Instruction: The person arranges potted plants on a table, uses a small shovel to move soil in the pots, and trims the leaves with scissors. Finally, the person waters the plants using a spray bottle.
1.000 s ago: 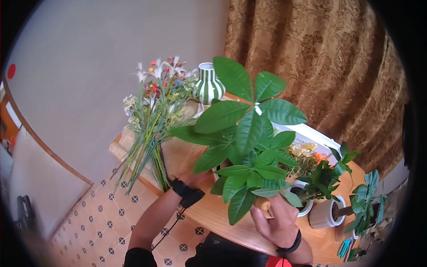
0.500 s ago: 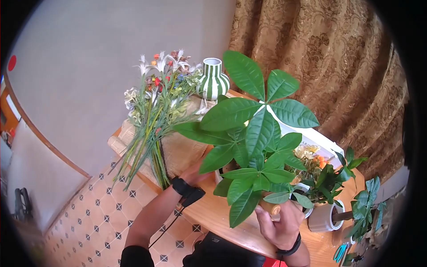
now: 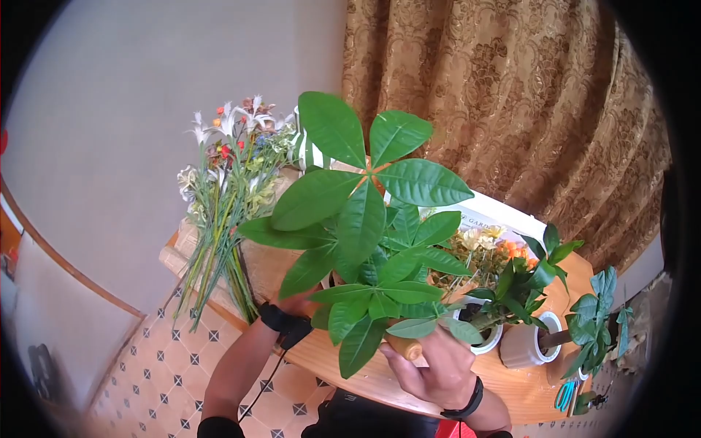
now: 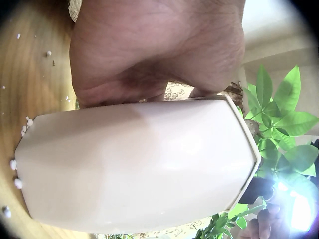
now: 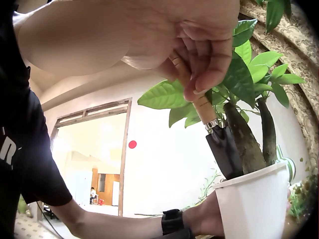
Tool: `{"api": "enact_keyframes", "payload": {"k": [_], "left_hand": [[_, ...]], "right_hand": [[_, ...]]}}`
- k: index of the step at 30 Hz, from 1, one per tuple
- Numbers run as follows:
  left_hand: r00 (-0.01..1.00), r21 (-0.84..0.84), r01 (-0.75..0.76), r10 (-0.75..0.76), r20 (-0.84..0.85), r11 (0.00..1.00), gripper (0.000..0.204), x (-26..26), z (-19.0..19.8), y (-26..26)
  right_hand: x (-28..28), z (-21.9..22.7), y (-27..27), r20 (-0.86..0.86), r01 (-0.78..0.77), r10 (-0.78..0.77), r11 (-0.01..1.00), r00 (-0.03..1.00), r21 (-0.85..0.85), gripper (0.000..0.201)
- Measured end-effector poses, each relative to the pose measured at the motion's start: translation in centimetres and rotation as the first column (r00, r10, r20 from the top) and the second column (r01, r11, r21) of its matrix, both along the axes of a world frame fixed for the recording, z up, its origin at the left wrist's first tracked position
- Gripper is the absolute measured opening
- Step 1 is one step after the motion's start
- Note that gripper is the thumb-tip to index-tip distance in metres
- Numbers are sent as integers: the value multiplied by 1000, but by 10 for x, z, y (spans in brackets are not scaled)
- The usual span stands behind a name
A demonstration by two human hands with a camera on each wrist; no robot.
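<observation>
A leafy green potted plant (image 3: pixel 363 219) stands at the table's front, its thick stems rising from a white flowerpot (image 5: pixel 254 204). My left hand (image 4: pixel 159 55) holds the side of this flowerpot, fingers reaching round its wall and partly hidden behind it. In the head view, leaves cover part of that left hand (image 3: pixel 299 301). With my right hand (image 3: pixel 438 365) I grip the wooden handle of a small hand trowel (image 5: pixel 224 152). Its dark blade points down beside the stems, the tip at the pot's rim and hidden inside.
Long-stemmed flowers (image 3: pixel 226 204) lie on brown wrapping at the left, near a green-striped vase (image 3: pixel 310 153). To the right stand two more potted plants (image 3: pixel 522 339), orange and cream flowers (image 3: pixel 485 244) and teal scissors (image 3: pixel 564 396). White granules (image 4: pixel 17 174) dot the wooden table (image 4: pixel 30 74).
The head view has swung, so the scene sits further left and the vase is now mostly behind leaves. Both hands keep their holds on the flowerpot and the trowel.
</observation>
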State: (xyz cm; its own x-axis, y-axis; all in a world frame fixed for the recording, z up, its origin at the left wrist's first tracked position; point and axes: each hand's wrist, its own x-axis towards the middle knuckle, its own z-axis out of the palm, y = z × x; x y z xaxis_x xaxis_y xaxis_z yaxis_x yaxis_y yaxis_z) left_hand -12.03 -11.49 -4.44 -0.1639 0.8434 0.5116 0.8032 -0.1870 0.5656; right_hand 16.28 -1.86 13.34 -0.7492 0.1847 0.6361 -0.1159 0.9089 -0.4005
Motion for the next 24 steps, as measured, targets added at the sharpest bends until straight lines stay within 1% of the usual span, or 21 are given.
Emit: {"api": "enact_keyframes", "payload": {"k": [1,2,4,5,7,8,10,11,13,14,16,17,18,20,23,24], "left_hand": [[1000,17,-6,7,-21,1000,65,2,2,-1],[998,104,-35,39,-39,994,55,5,2,0],[996,191,-54,67,-58,980,45,12,22,-1],[994,42,-1,-3,105,999,50,16,37,-3],[962,-100,86,-56,269,991,55,17,44,0],[934,-6,92,-84,346,996,53,16,35,2],[900,85,92,-119,419,992,50,19,39,4],[885,75,104,-127,448,992,51,19,44,4],[869,65,117,-134,476,991,53,24,55,2],[784,26,95,-91,614,995,55,28,57,1],[681,-16,81,-44,731,997,57,29,53,-2],[656,-32,83,-31,754,996,57,27,52,-2],[659,-42,89,-27,751,995,57,26,51,-2],[707,-62,105,-30,706,993,56,23,51,-2],[771,-79,109,-35,636,991,54,21,51,-2],[785,-81,109,-36,618,991,54,20,51,-3]], "right_hand": [[-1,0,-1,15,-21,21,1000,1000,-9,43],[-2,-2,-1,13,-19,19,1000,1000,-11,43],[-3,-6,0,29,-15,12,995,1000,94,36],[-2,-5,-1,27,-8,5,996,1000,92,36],[0,-3,-3,53,-26,25,999,998,19,40],[1,-4,-3,52,-19,18,1000,998,17,40],[2,-7,-2,-37,-19,19,1000,999,12,40],[3,-11,-2,-38,-15,16,1000,999,11,40],[5,-20,-3,-14,110,-109,987,994,120,36],[4,-22,-2,-15,111,-110,987,994,119,36],[2,-23,-1,39,126,-139,960,989,249,35],[1,-23,-1,36,128,-141,960,989,249,35],[1,-22,-1,48,137,-156,952,987,272,35],[2,-19,-1,55,154,-178,944,983,291,34],[3,-17,0,18,155,-167,947,986,281,34],[2,-17,2,-33,130,-126,956,992,264,33]]}}
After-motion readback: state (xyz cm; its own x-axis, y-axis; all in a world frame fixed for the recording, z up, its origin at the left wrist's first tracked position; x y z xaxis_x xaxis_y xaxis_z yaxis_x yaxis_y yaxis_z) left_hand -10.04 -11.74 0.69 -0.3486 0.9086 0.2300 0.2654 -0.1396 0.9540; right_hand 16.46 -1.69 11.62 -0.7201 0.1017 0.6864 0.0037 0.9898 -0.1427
